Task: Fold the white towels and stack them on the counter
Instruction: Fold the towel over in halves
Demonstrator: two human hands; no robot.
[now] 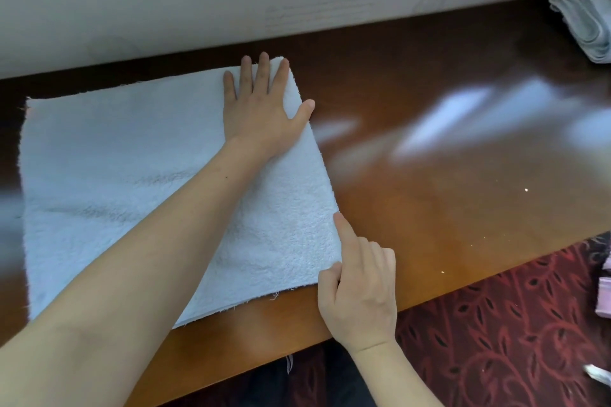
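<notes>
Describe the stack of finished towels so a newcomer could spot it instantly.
Follow the glossy brown wooden counter along the pale wall to its far right end. There sits a pile of folded pale grey-white towels, showing layered edges, unlike the flat white terry towel under the hands.

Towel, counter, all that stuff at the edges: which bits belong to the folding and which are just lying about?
Part of the job:
towel
stack
counter
left hand
right hand

Lying about:
pink items
carpet
</notes>
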